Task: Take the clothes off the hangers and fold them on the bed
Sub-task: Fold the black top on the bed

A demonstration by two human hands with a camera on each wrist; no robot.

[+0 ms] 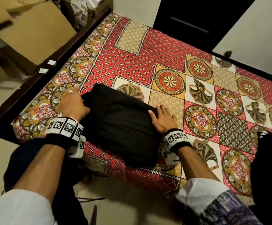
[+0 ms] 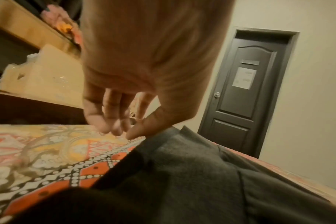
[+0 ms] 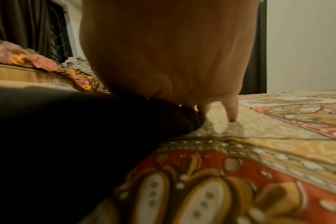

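Observation:
A black garment (image 1: 120, 125), folded into a thick rectangle, lies near the front corner of the bed (image 1: 164, 51), which has a red and yellow patterned cover. My left hand (image 1: 71, 103) is at the garment's left edge, blurred. In the left wrist view its fingers (image 2: 113, 121) hang loosely above the cover beside the garment (image 2: 192, 181) and hold nothing. My right hand (image 1: 162, 114) lies flat at the garment's right edge, thumb on the cloth. In the right wrist view its fingertips (image 3: 232, 115) press the bed cover next to the garment (image 3: 67, 128).
Cardboard boxes (image 1: 34, 34) stand on the floor left of the bed's dark wooden frame (image 1: 50, 62). Another dark cloth (image 1: 268, 159) lies at the bed's right front edge. A dark door (image 2: 246, 94) is shut beyond the bed. Dark cloth (image 1: 26, 159) hangs under my left forearm.

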